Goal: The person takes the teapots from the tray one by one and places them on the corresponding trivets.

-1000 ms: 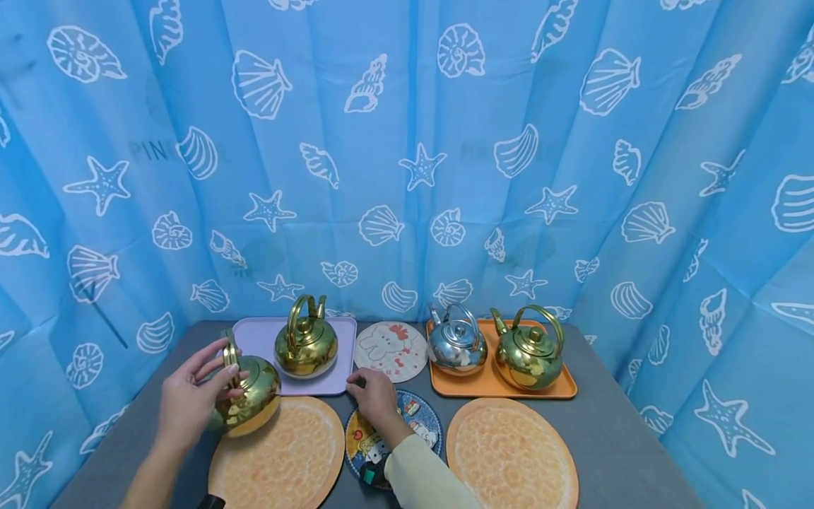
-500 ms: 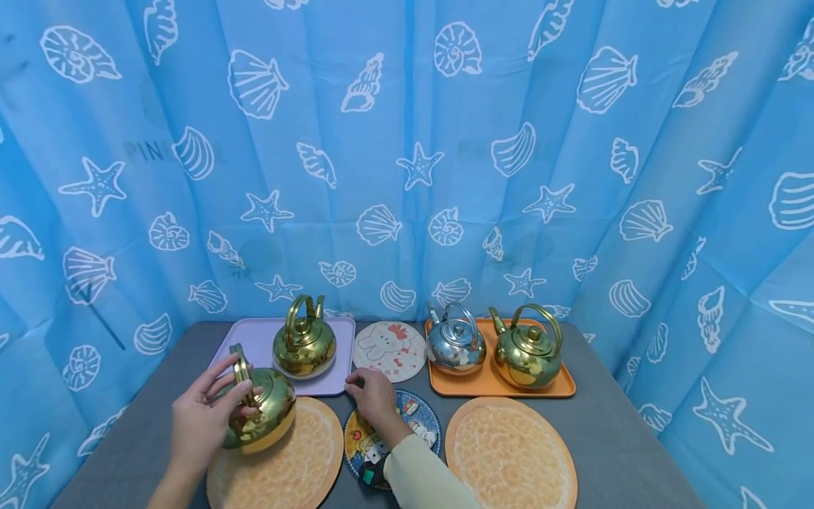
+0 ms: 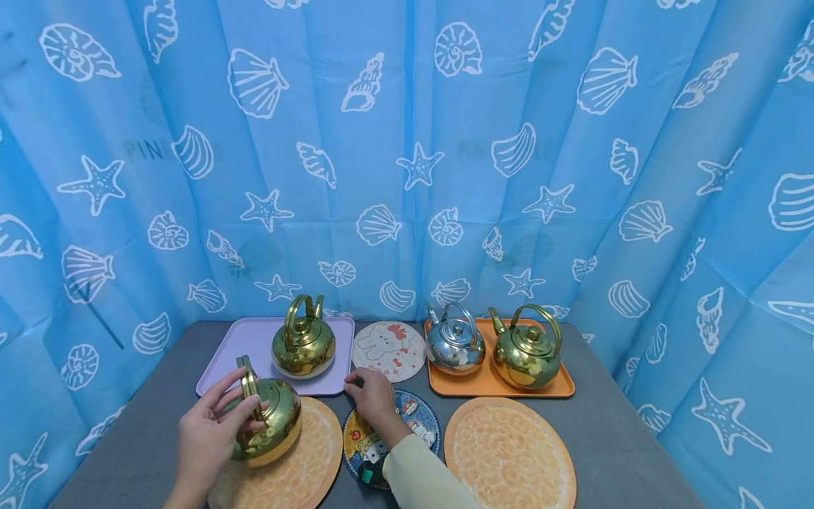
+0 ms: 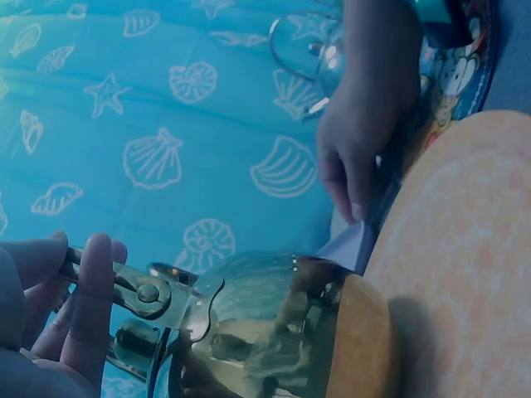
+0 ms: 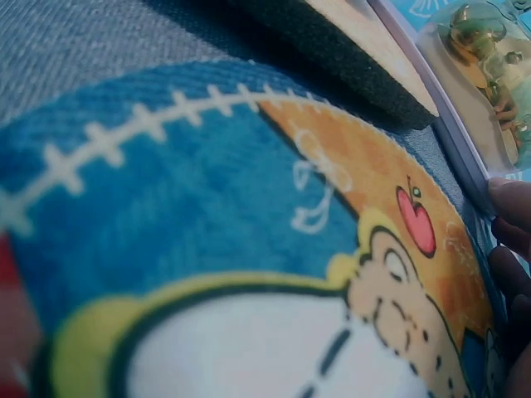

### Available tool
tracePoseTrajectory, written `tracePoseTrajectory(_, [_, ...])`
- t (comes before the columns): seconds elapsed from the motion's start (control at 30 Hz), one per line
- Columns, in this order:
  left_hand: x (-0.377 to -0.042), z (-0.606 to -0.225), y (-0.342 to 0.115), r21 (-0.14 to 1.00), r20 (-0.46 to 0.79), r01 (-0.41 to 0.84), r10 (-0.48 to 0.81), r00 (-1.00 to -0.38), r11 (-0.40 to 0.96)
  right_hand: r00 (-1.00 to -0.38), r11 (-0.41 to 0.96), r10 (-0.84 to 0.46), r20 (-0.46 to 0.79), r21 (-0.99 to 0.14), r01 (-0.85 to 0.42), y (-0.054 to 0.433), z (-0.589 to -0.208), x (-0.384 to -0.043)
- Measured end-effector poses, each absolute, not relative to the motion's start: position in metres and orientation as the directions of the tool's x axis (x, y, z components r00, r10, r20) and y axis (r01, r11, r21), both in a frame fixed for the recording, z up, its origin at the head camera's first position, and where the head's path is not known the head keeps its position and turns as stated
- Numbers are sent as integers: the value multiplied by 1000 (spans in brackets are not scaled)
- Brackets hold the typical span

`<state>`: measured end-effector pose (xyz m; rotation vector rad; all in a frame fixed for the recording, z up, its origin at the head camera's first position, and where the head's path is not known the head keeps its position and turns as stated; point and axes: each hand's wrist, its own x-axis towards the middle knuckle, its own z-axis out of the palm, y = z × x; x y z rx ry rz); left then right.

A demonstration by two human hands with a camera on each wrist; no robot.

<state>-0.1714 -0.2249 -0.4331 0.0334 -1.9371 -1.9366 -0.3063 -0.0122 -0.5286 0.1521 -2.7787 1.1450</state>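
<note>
My left hand (image 3: 213, 431) grips the arched handle of a shiny gold kettle (image 3: 270, 424) over the left round tan mat (image 3: 314, 452). In the left wrist view, the kettle's base (image 4: 361, 340) is close to the mat, with a shadow beside it; I cannot tell if they touch. My right hand (image 3: 375, 399) pinches the front right corner of a lavender tray (image 3: 242, 346), its forearm crossing a blue cartoon-printed round mat (image 3: 410, 417). On that tray stands a second gold kettle (image 3: 304, 350). The right wrist view has only fingertips (image 5: 510, 203) at the tray's edge.
At the back right, an orange tray (image 3: 445, 387) bears a silver kettle (image 3: 454, 346) and a gold kettle (image 3: 529, 357). A white rabbit-printed round mat (image 3: 389, 350) lies between the trays. Another tan mat (image 3: 511, 452) is at front right. A blue shell-patterned curtain (image 3: 407, 177) hangs behind the grey table (image 3: 610, 424).
My left hand has carried the gold kettle rightward and toward me, from the lavender tray's front left corner to over the left tan mat. My right hand has stayed at the tray's corner.
</note>
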Motion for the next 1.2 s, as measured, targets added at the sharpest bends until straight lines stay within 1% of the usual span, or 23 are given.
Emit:
tracePoseTrajectory(0.2, [-167, -433, -215, 971, 233, 237, -327, -916, 28, -986, 703, -50, 159, -696, -148, -11, -527, -306])
tracePoseTrajectory(0.47, [-161, -431, -202, 987, 161, 156, -390, -906, 45, -987, 701, -55, 154, -698, -148, -11, -527, -307])
tracePoseTrajectory(0.8, [-153, -431, -193, 990, 139, 128, -407, -903, 54, -988, 700, -55, 146, -700, -142, -11, -527, -308])
tracePoseTrajectory(1.0, [-151, -432, -187, 994, 105, 83, -434, -895, 70, -989, 699, -58, 133, -703, -135, -11, -526, -308])
tracePoseTrajectory(1.2, [-151, -433, -183, 993, 110, 74, -459, -882, 96, -989, 700, -60, 137, -700, -140, -11, -526, -307])
